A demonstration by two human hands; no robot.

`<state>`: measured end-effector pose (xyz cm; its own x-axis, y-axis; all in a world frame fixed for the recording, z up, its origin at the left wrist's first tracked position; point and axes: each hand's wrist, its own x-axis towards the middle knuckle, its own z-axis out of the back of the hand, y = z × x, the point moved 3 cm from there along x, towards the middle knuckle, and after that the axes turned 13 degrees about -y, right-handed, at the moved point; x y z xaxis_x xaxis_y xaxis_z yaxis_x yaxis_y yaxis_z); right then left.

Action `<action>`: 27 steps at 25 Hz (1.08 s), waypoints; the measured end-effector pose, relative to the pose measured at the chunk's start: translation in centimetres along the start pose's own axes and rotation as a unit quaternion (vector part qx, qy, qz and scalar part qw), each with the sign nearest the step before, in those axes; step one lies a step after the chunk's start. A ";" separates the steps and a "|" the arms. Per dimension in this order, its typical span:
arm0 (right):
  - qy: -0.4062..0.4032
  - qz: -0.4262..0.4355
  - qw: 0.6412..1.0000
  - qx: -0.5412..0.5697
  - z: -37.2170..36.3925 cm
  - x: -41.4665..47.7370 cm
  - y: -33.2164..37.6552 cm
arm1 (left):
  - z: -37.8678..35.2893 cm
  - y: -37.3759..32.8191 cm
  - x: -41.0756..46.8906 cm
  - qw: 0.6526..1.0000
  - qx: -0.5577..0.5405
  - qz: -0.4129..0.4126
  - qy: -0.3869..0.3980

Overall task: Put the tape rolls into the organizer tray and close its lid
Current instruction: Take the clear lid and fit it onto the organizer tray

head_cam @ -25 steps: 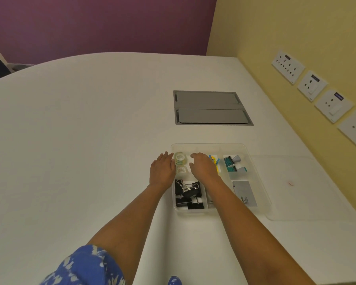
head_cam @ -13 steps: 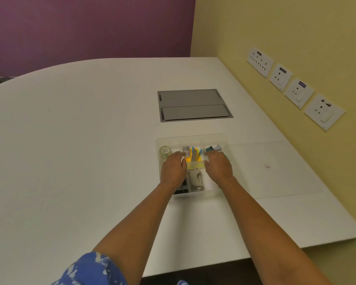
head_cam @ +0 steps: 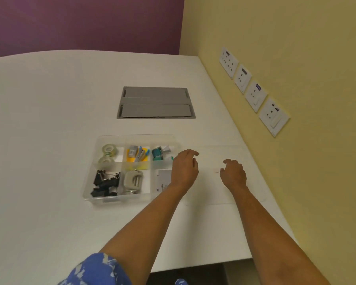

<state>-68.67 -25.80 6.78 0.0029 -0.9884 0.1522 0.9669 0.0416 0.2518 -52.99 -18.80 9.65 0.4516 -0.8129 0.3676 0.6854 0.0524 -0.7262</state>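
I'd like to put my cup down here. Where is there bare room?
The table is bare left of the tray, and beyond the grey hatch. It is crowded right of the tray: the clear lid lies there under both hands.

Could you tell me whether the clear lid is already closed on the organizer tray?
No, the clear lid lies flat on the table to the right of the open organizer tray, under both hands.
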 end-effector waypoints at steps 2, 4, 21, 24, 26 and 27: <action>0.024 -0.019 0.999 -0.016 -0.1 0.6 -3.5 | -2.4 -0.8 -1.0 0.999 0.030 -0.024 0.034; 0.041 -0.036 0.998 -0.036 -0.2 1.0 -6.4 | -4.7 -0.9 -2.1 0.993 0.072 -0.046 0.084; 0.018 -0.202 0.972 0.116 0.5 3.1 -11.2 | -9.1 2.3 -5.0 0.931 0.194 0.195 0.239; -0.051 -0.206 0.967 0.137 2.3 3.8 -10.2 | -8.8 2.0 -4.7 0.939 0.161 0.215 0.217; -0.092 -0.194 0.963 0.162 4.1 4.5 -9.1 | -8.6 1.3 -4.1 0.943 0.116 0.244 0.193; -0.113 -0.180 0.961 0.179 5.1 4.8 -8.3 | -8.3 0.9 -3.6 0.945 0.092 0.257 0.181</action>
<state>-78.02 -30.18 10.34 -0.4087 -0.8932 0.1872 0.7457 -0.2087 0.6327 -58.79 -20.64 2.84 0.5504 -0.7957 -0.2529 0.5310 0.5674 -0.6294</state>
